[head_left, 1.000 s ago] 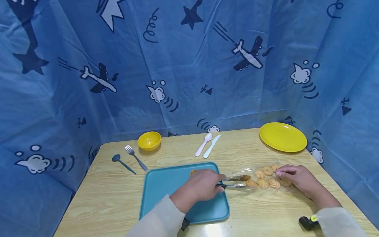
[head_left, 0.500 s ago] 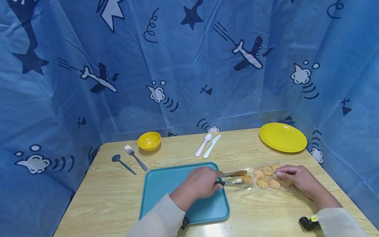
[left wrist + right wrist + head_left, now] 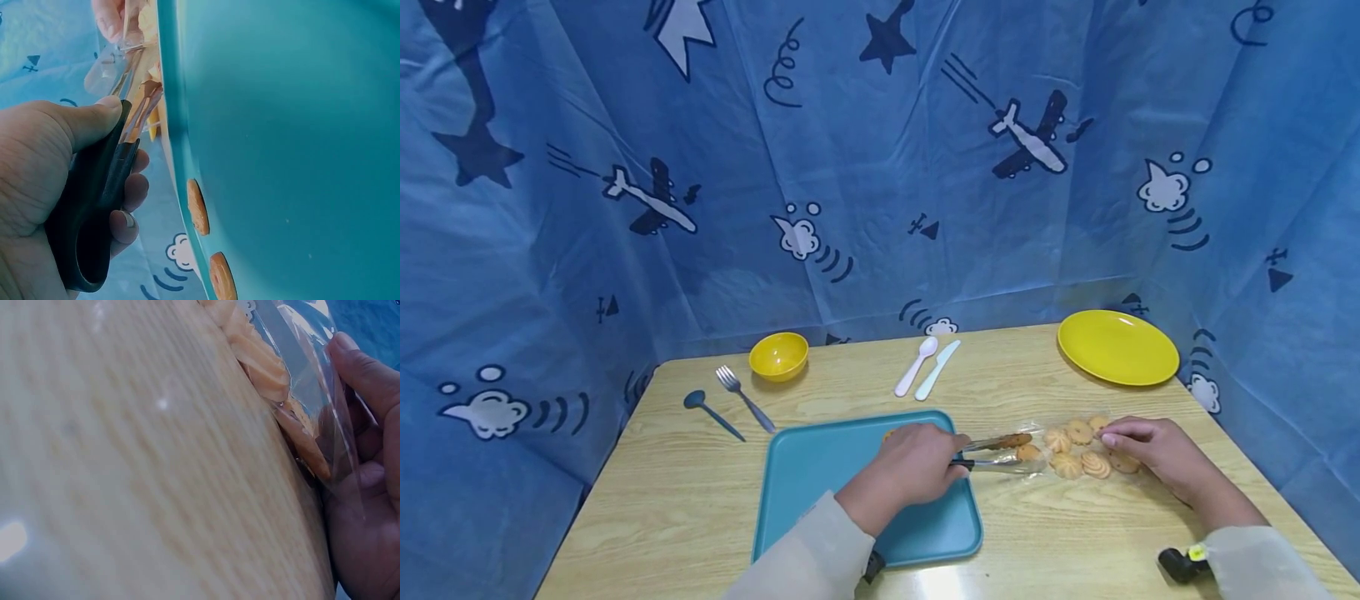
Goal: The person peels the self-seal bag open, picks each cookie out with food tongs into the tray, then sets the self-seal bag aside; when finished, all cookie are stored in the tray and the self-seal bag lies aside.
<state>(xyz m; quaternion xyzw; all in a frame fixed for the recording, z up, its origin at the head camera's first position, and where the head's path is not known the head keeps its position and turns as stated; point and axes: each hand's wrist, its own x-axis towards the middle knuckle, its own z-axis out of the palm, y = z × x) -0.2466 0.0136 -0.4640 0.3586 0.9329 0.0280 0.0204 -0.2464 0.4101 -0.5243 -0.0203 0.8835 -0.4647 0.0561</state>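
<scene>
My left hand [image 3: 917, 467] grips metal tongs [image 3: 103, 206] by their black handles, above the right part of a teal tray [image 3: 820, 467]. The tongs' tips reach into the mouth of a clear plastic bag [image 3: 1037, 425], and one cookie [image 3: 1028, 452] lies between or right at them. Further inside the bag are several more cookies [image 3: 1078, 432]. At the bag's far end my right hand [image 3: 1157, 454] pinches the film between thumb and fingers, as the right wrist view also shows. In the left wrist view, two cookies [image 3: 197, 207] lie along the tray's edge; my left hand mostly hides them in the head view.
Behind the tray are a yellow bowl [image 3: 778, 357], a fork [image 3: 745, 400], a dark blue spoon [image 3: 712, 415], a pink spoon [image 3: 916, 367] and a pale green knife [image 3: 937, 371]. A yellow plate [image 3: 1117, 347] lies at the back right. Blue curtains [image 3: 880, 167] surround the table.
The tongs have shifted slightly left, and the cookie at their tips has come away from the others towards the bag's mouth. My right hand has stayed in place.
</scene>
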